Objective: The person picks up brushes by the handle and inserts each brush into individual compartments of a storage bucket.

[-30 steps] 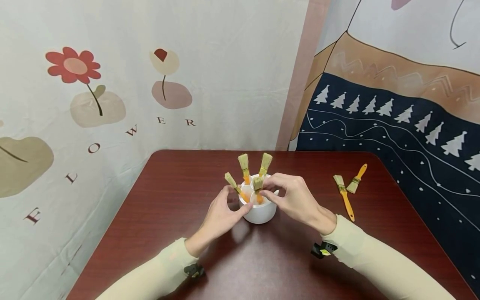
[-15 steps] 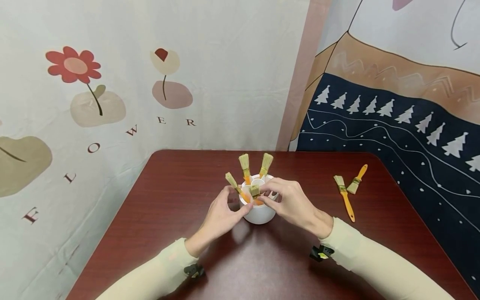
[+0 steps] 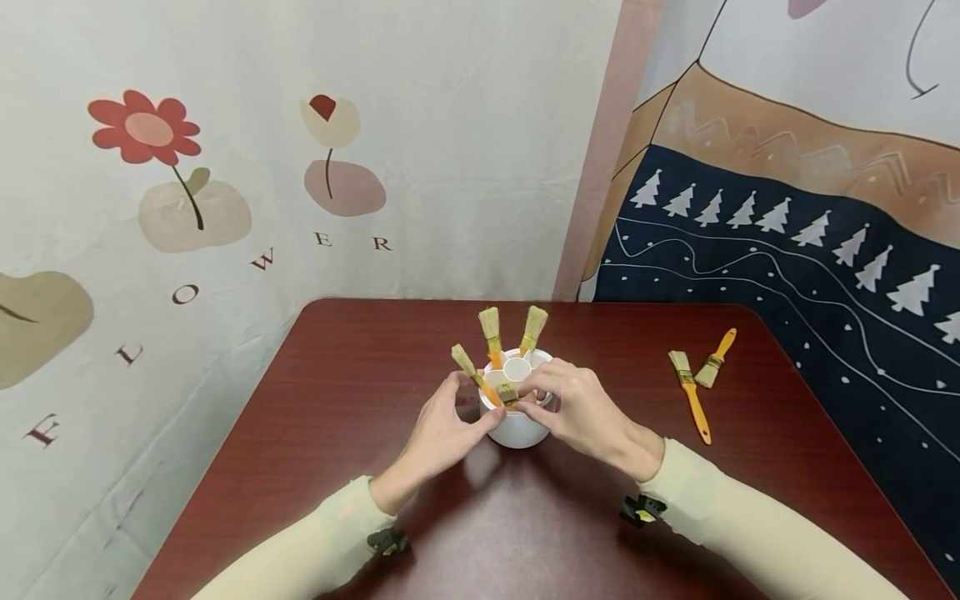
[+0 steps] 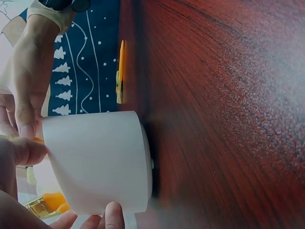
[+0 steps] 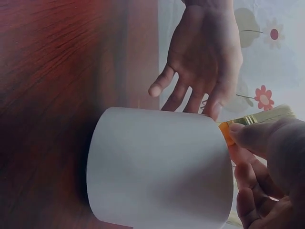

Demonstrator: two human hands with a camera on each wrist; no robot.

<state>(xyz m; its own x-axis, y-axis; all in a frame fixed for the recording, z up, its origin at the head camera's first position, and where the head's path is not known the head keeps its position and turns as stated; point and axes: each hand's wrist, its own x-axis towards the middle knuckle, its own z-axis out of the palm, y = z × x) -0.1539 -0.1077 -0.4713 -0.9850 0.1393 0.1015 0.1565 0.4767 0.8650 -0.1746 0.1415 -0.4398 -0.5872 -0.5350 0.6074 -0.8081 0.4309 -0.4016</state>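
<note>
In the head view a round white divided holder (image 3: pixel 519 432) stands upright on the table. My left hand (image 3: pixel 444 429) holds it, thumb on the near rim and fingers round its left side. With thumb and fingertips, my right hand (image 3: pixel 581 417) pinches a flat paintbrush (image 3: pixel 507 392) low at the holder's near side; its handle is mostly hidden inside. Three more brushes stand bristles-up in the holder: a left-leaning brush (image 3: pixel 463 362), a back brush (image 3: pixel 490 327) and a back-right brush (image 3: pixel 534 327). The right wrist view shows the holder's smooth wall (image 5: pixel 157 167) close up.
Two loose paintbrushes lie on the table at the right: a longer-looking brush (image 3: pixel 690 397) and one angled beside it, the far brush (image 3: pixel 717 358). The dark red table (image 3: pixel 360 375) meets a printed wall cloth (image 3: pixel 465 167) behind and a navy tree-patterned cloth (image 3: pixel 750 242) at the right.
My right hand has moved slightly left and down with its paintbrush, whose bristles now sit lower in the holder. The left hand keeps its hold in place.
</note>
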